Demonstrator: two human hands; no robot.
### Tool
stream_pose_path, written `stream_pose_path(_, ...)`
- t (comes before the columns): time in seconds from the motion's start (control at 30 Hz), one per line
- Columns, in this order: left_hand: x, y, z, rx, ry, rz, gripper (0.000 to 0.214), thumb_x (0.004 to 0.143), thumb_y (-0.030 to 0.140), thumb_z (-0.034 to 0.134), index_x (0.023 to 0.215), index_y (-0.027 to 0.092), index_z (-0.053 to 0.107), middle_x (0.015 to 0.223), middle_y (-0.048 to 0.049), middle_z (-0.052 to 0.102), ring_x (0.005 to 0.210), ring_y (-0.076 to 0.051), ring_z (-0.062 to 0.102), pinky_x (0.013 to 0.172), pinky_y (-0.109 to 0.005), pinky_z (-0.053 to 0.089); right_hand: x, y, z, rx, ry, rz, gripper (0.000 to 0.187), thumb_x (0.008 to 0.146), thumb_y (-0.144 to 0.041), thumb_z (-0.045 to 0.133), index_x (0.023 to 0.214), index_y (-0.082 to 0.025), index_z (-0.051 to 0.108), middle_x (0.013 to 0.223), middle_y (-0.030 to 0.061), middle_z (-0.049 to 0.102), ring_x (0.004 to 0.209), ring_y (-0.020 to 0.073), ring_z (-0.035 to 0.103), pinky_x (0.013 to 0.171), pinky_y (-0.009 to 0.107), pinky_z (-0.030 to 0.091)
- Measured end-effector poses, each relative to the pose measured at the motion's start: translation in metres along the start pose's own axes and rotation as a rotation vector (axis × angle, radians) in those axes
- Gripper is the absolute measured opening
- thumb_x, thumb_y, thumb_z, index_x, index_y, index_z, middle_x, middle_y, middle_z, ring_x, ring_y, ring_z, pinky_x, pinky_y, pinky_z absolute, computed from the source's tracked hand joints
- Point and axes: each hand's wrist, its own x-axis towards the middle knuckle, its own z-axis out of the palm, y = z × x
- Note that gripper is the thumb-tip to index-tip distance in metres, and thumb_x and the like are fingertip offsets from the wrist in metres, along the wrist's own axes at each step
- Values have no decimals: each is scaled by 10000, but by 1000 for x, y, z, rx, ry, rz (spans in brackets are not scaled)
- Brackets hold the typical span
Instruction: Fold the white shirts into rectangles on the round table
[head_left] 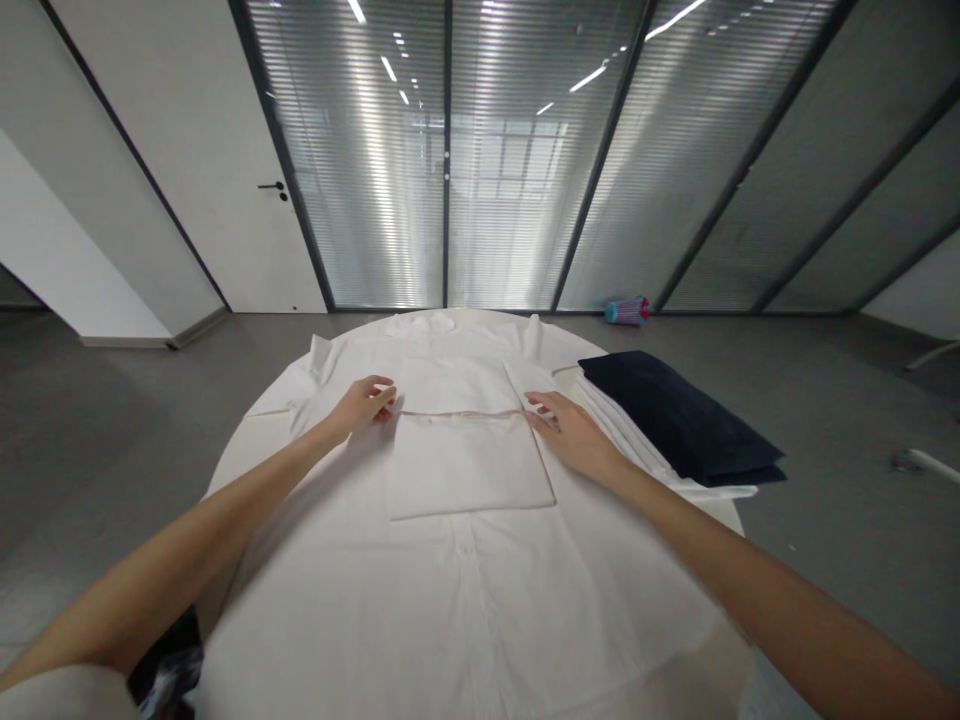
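Note:
A white shirt (465, 560) lies spread flat over a round table (225, 470), its collar end at the far side. A folded white panel (469, 462) rests on the middle of it. My left hand (364, 403) pinches the folded panel's far left corner, fingers curled on the cloth. My right hand (571, 430) lies on the panel's far right corner, fingers closed onto the fabric edge. Both forearms reach in from the near side.
A stack of folded clothes sits on the table's right side: dark navy pieces (679, 415) on top of white ones (637, 445). A blue and pink bottle (626, 311) lies on the grey floor by the glass wall. A door (240, 180) is at the back left.

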Motion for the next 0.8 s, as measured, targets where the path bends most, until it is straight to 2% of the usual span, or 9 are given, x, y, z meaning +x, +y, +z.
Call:
stream_pose_path(0.1, 3, -3, 3, -41, -69, -24, 515, 734, 371, 784, 1154, 131, 606, 548, 21, 595, 424, -108, 522, 432, -191, 364, 33, 8, 15, 119, -11, 277, 345, 927, -341, 572, 1219, -161, 615, 944, 96, 710, 778, 193, 671, 773, 319, 522)
stream_pose_path(0.17, 3, -2, 6, -63, -94, -33, 551, 738, 306, 778, 1224, 132, 588, 511, 44, 570, 392, -83, 461, 414, -176, 317, 52, 13, 25, 152, -20, 358, 327, 924, -328, 565, 1172, -124, 623, 754, 56, 684, 614, 160, 629, 647, 276, 505)
stream_pose_path(0.27, 5, 2, 8, -94, -123, -58, 566, 740, 237, 764, 1266, 127, 586, 510, 53, 553, 383, -63, 423, 400, -169, 268, 68, 16, 34, 180, -14, 368, 298, 873, -265, 601, 1128, -114, 631, 631, -2, 627, 511, 129, 560, 559, 232, 452)
stream_pose_path(0.4, 10, 6, 11, -120, -149, -121, 602, 720, 202, 778, 1283, 116, 582, 508, 61, 524, 395, -62, 438, 392, -163, 204, 70, 18, 35, 192, 10, 319, 393, 801, -155, 599, 1194, -144, 600, 631, -40, 607, 532, 120, 544, 563, 209, 417)
stream_pose_path(0.53, 11, 5, 15, -105, -155, -142, 670, 682, 194, 821, 1298, 106, 572, 465, 85, 490, 364, -52, 377, 388, -165, 191, 70, 25, 35, 154, -7, 302, 387, 750, -123, 643, 1137, -135, 637, 628, -36, 604, 551, 128, 544, 595, 225, 416)
stream_pose_path(0.67, 8, 2, 15, -106, -172, -121, 774, 701, 221, 822, 1393, 106, 495, 474, 97, 483, 375, -46, 340, 393, -168, 205, 72, 27, 39, 139, -10, 303, 353, 789, -183, 680, 1134, -115, 650, 702, 14, 659, 592, 138, 578, 624, 244, 436)
stream_pose_path(0.8, 3, -4, 15, -121, -175, -83, 924, 739, 215, 794, 1521, 115, 313, 492, 114, 455, 406, -57, 363, 422, -171, 251, 68, 26, 41, 133, -31, 294, 363, 864, -247, 634, 1201, -113, 629, 711, 31, 686, 551, 140, 580, 580, 251, 449)
